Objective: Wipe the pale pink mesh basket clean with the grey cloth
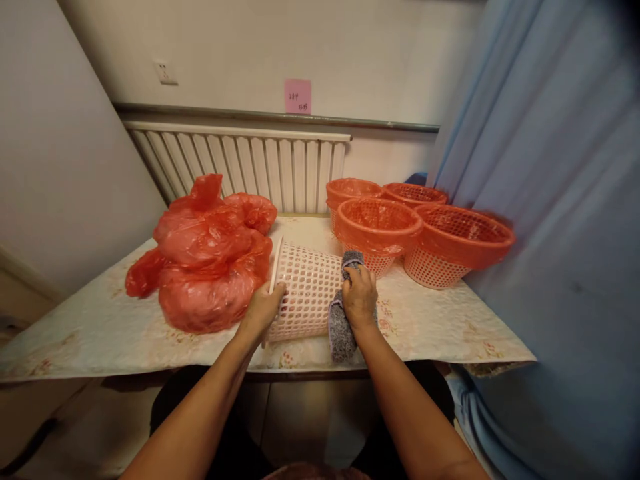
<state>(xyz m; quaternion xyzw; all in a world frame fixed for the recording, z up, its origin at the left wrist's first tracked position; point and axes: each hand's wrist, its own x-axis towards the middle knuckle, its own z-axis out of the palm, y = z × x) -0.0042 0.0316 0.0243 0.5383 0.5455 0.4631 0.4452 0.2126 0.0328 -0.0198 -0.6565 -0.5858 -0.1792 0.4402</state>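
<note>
A white perforated plastic wastebasket (307, 290) lies on its side on the table, its open rim facing left and its base to the right. My left hand (267, 308) grips the rim, thumb on the outside wall and the other fingers hidden inside or behind it. Against the base end, my right hand (360, 293) presses a grey cloth (343, 333) with a pale purple edge. The fingers are curled over the cloth, which hangs down toward the table's front edge.
Red tied plastic bags (210, 267) are heaped on the left. Several baskets lined with red bags (380, 230) stand at the right, beside a blue curtain (545, 200). A flowered cloth covers the table (425, 333). Behind it is a white radiator (250, 167), with a pink note (298, 97) above.
</note>
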